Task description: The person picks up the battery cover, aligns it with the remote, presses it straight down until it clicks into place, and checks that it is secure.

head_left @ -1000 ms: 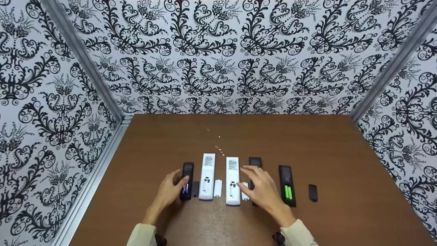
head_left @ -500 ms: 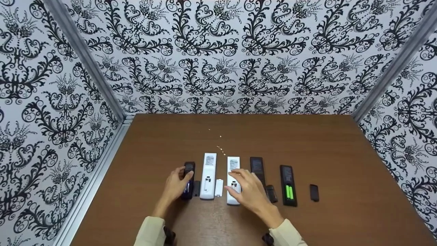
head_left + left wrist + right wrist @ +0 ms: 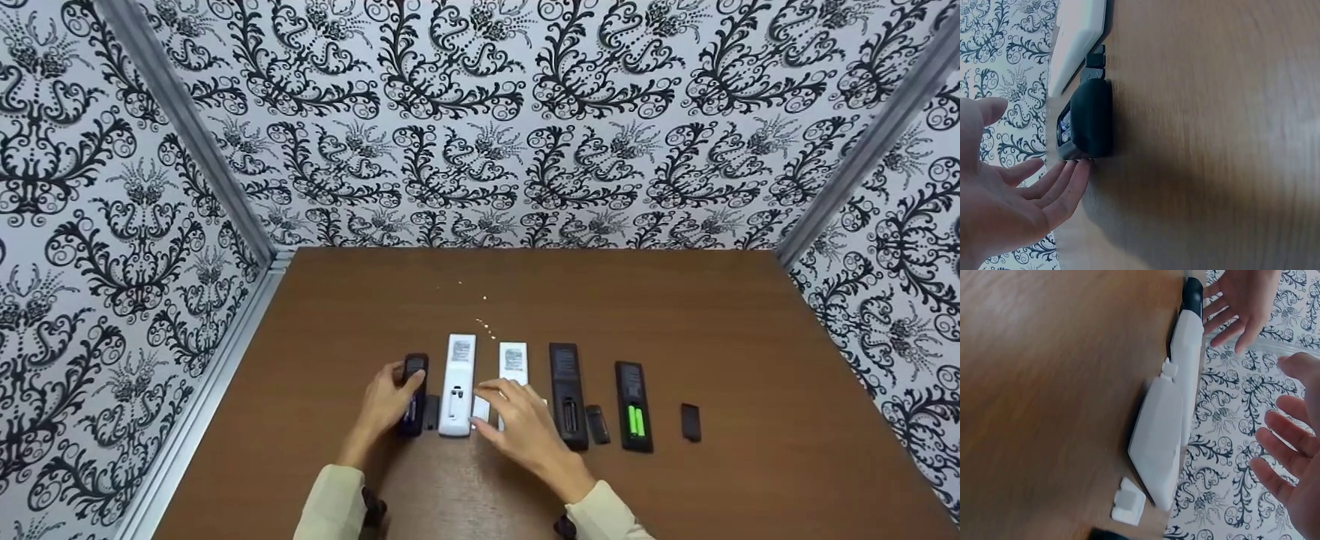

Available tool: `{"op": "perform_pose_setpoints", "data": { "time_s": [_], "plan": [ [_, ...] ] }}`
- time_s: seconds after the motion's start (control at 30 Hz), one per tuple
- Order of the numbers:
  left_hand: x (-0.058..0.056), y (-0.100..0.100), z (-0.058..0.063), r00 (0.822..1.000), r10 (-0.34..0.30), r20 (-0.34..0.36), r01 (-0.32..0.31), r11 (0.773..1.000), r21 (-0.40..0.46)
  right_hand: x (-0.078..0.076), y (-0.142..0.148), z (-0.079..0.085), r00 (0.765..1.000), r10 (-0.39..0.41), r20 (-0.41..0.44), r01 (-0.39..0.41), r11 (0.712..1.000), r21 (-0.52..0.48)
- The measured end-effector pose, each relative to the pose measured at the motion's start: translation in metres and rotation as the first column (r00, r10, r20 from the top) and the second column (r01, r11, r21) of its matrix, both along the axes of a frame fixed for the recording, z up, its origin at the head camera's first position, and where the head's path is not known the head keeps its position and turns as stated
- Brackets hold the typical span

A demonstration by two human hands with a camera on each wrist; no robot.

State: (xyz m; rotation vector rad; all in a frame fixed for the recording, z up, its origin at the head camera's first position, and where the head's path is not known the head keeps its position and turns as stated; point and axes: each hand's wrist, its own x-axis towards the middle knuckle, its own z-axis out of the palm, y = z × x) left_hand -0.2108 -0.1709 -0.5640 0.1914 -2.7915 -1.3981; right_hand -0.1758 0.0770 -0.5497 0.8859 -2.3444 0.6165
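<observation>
Fingertips of my left hand (image 3: 382, 403) touch the side of the leftmost black remote control (image 3: 416, 363), which lies back-up with batteries in its compartment. In the left wrist view the thumb of that hand (image 3: 1022, 205) stands clear of the remote (image 3: 1093, 121). Relaxed and holding nothing, my right hand (image 3: 526, 429) hovers over the second white remote control (image 3: 513, 358), hiding its lower half. Its fingertips are near the first white remote control (image 3: 460, 367) and a white battery cover (image 3: 480, 410). Both white remotes lie back-up; the first shows an uncovered battery compartment.
Rightward lie a black remote control (image 3: 565, 367) with an uncovered compartment, its nearby dark cover (image 3: 598, 424), and another black remote (image 3: 631, 380) holding green batteries (image 3: 636, 422). Another dark cover (image 3: 691, 423) lies farther right. Small pale bits (image 3: 486, 327) dot the brown table (image 3: 360, 300).
My right hand has moved left, from beside the third, black remote to over the second white one, uncovering the black remote and its cover. My left hand stays at the leftmost remote.
</observation>
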Motion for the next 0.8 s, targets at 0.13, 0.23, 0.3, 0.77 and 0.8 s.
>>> {"op": "perform_pose_setpoints", "data": {
  "time_s": [0.13,0.23,0.3,0.77,0.8],
  "plan": [
    [-0.002,0.0,-0.003,1.0,0.005,0.002,-0.005,1.0,-0.003,0.001,-0.007,-0.004,1.0,0.023,0.019,-0.022,1.0,-0.014],
    [-0.005,0.001,-0.006,1.0,0.004,-0.008,-0.004,1.0,-0.005,0.001,-0.012,-0.005,0.999,0.033,0.005,-0.033,0.999,-0.023],
    [-0.007,0.001,-0.008,1.0,0.003,-0.009,-0.003,1.0,-0.005,0.0,-0.015,-0.007,0.999,0.04,0.001,-0.04,0.999,-0.023],
    [-0.017,-0.001,-0.003,0.997,0.015,0.073,-0.015,1.0,-0.011,-0.007,-0.038,-0.02,0.999,0.046,-0.018,-0.045,0.997,0.059],
    [-0.017,-0.001,-0.003,0.997,0.015,0.073,-0.014,1.0,-0.016,-0.008,-0.039,-0.021,0.998,0.047,-0.032,-0.045,0.997,0.059]
  ]
}}
